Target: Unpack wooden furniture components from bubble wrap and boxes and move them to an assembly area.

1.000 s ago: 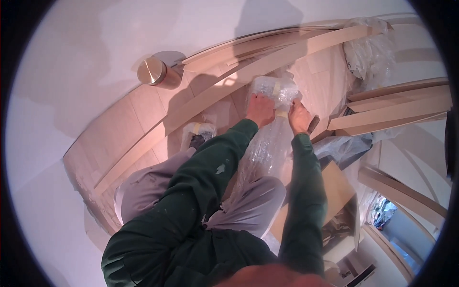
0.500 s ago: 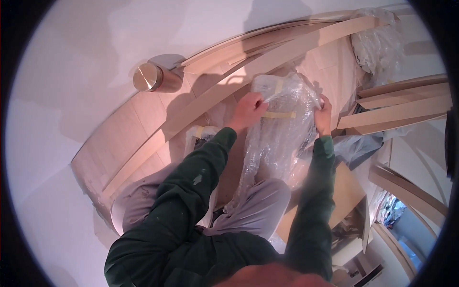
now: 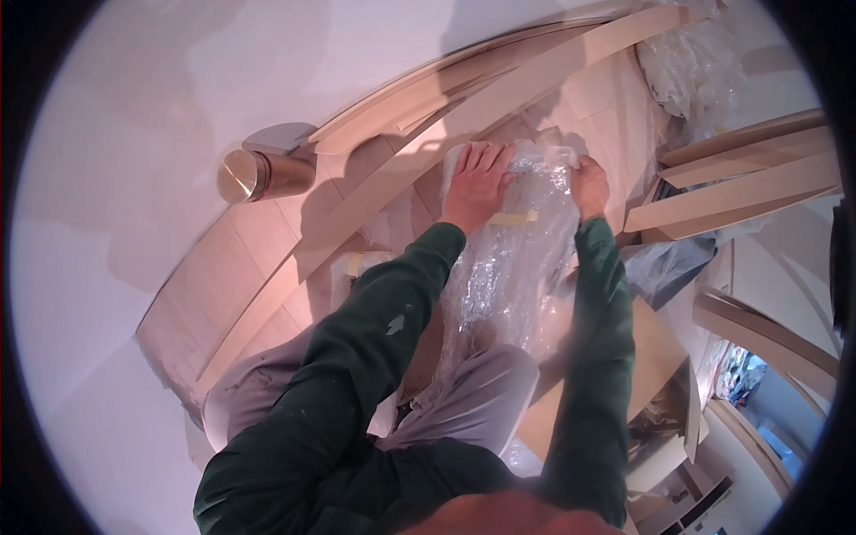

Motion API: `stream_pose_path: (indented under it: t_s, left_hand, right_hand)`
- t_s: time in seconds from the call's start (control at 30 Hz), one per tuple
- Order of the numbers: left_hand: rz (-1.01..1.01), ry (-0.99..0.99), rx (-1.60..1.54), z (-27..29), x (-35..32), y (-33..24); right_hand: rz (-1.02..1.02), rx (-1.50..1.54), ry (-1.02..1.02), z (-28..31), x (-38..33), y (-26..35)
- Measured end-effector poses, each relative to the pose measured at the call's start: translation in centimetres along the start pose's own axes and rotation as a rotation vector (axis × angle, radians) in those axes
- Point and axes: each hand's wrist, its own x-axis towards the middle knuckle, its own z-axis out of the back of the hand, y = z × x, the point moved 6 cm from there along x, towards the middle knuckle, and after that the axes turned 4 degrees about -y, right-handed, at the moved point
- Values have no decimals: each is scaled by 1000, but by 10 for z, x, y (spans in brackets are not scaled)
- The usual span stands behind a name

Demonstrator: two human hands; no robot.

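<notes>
Between both hands: bubble-wrapped bundle. Left hand fingers flat on top; right hand fingers curled gripping edge.

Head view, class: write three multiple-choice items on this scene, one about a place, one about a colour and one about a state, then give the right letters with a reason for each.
1. Where does the metal cylinder lie?
A. left of the hands, beside the wooden boards
B. on the person's lap
C. under the bubble-wrapped bundle

2. What colour are the person's sleeves?
A. red
B. dark green
C. white

3. How do the hands meet the bubble-wrapped bundle?
A. both hang clear of it
B. only one touches it
C. both are on its far end

Answers: 1 A, it sits at upper left by the boards. 2 B, both forearms are dark green. 3 C, the left hand lies flat on it and the right hand grips its edge.
</notes>
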Motion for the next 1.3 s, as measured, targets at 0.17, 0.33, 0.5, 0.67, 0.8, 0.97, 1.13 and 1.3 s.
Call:
stream_pose_path:
  t_s: [0.17,0.33,0.5,0.67,0.8,0.97,1.13,1.3]
  left_hand:
    - [-21,-72,28,-8,2,-2]
    - [1,-57,15,2,-1,6]
    - [4,-116,23,-1,1,-2]
    - [-8,-130,41,1,2,5]
    - [109,50,54,0,14,11]
    - [54,81,120,27,20,37]
    - [38,181,196,54,21,67]
    - [155,167,207,60,6,75]
  right_hand:
    - [-362,-81,34,-51,12,-67]
    - [-210,189,-98,-52,-10,-5]
    - [134,217,-349,-21,-127,49]
    - [-234,219,31,-44,-192,85]
    - [-206,202,63,-50,-219,81]
    - [-176,167,19,-45,-222,70]
    - [-183,166,-13,-45,-223,65]
    - [-224,199,-7,-46,-225,60]
